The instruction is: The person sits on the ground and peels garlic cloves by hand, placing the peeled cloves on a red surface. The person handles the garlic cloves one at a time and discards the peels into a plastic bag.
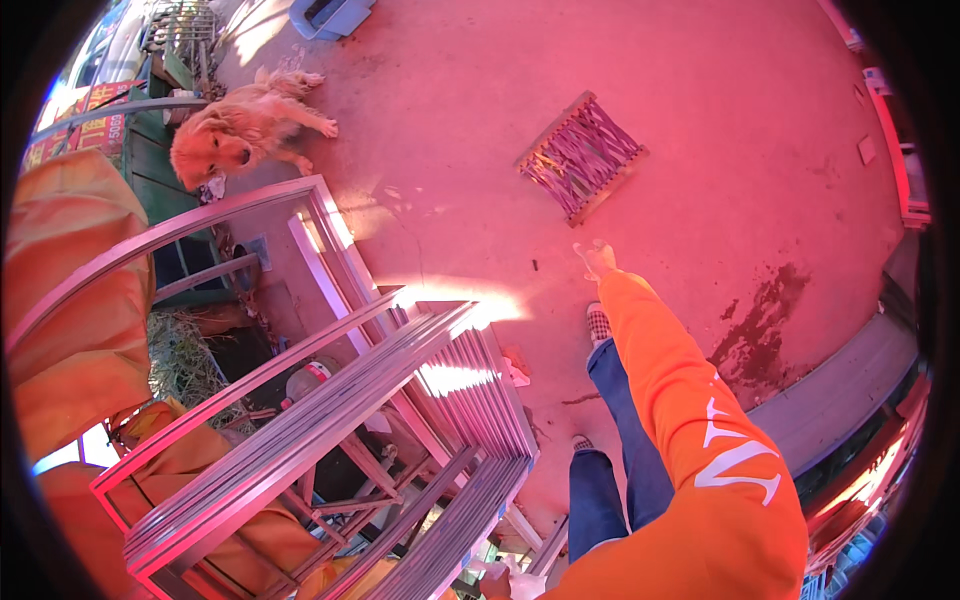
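My right hand [598,260] reaches out over the floor at the end of an orange sleeve. Its fingers are apart and nothing is in them. Just beyond it a small folding stool [582,158] with a criss-crossed strap seat stands on the floor, apart from the hand. Low in the picture, part of my left hand [494,580] shows beside the lower end of a stack of metal window frames [330,440]. Something whitish [525,583] lies next to that hand; its fingers are too hidden to read.
A golden dog [245,130] lies at the far left behind a large metal frame [325,215]. Orange-brown tarpaulin [75,300] covers things along the left. A blue tub [330,18] sits at the far edge. A dark wet stain [765,330] marks the floor at right, near a grey ledge [840,385].
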The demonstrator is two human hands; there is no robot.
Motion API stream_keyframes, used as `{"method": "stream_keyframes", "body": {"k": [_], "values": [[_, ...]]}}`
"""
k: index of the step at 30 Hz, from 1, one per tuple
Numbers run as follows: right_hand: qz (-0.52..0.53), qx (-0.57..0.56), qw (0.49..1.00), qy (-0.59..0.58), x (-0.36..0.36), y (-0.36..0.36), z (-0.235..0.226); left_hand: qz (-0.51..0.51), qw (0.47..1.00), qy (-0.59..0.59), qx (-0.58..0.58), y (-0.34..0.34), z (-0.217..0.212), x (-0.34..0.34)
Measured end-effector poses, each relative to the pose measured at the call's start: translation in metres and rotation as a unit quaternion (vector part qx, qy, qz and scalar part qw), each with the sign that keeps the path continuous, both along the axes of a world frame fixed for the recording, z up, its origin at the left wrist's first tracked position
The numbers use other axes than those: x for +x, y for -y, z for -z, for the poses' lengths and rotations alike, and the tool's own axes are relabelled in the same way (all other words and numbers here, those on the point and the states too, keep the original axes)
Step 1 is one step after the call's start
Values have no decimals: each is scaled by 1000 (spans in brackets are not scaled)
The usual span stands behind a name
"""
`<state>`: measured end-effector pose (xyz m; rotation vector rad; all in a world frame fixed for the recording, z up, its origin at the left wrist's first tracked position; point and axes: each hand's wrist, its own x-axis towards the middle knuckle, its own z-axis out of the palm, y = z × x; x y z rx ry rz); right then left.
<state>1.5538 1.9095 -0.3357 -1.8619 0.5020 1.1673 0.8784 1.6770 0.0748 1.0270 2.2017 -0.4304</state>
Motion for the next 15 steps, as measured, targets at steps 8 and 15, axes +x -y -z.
{"method": "stream_keyframes", "body": {"k": [8, 15], "values": [[246, 114, 959, -78, 62, -54, 109, -21, 987, -54, -153, 10, -28, -37], [305, 93, 937, 143, 109, -22, 83, -1, 992, -38, -121, 12, 11, -28]]}}
